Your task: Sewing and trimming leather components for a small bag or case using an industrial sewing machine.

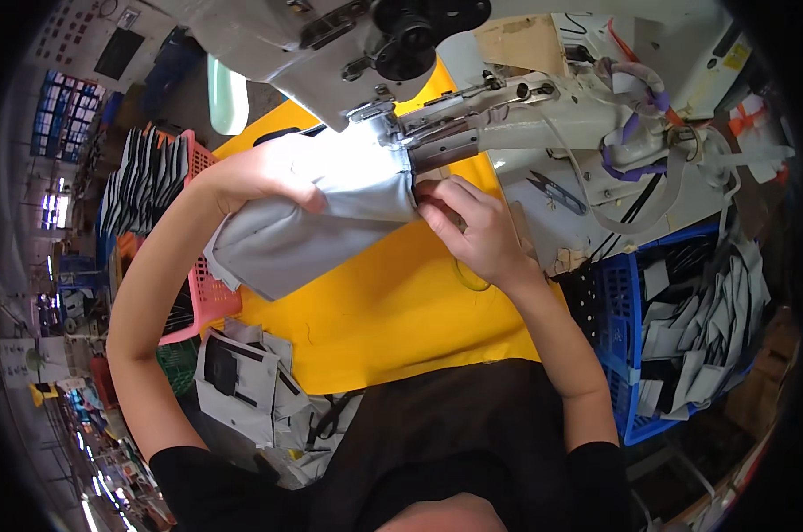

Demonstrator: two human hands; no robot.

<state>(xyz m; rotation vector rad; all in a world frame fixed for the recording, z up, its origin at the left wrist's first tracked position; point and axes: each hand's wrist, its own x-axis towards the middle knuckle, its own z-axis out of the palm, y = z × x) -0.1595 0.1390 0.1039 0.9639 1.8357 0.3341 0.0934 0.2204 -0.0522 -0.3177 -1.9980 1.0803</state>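
Observation:
My left hand (277, 173) lies on a light grey fabric piece (304, 248) under the machine head, thumb pressed on the cloth and other fingers partly washed out by bright lamp light; it appears to grip the piece. My right hand (463, 226) has its fingers curled at the fabric's dark right edge, closed on it beside the metal guide of the sewing machine (353, 40). The metal presser assembly (370, 113) sits just above the piece. A yellow sheet (348, 310) covers the surface below.
Pink basket (211, 297) with stacked dark pieces (144, 177) at left; grey pieces (237, 399) lower left; blue basket (623, 372) with grey pieces at right. Scissors (557, 193), straps (627, 213) and a machine arm (543, 124) sit at upper right.

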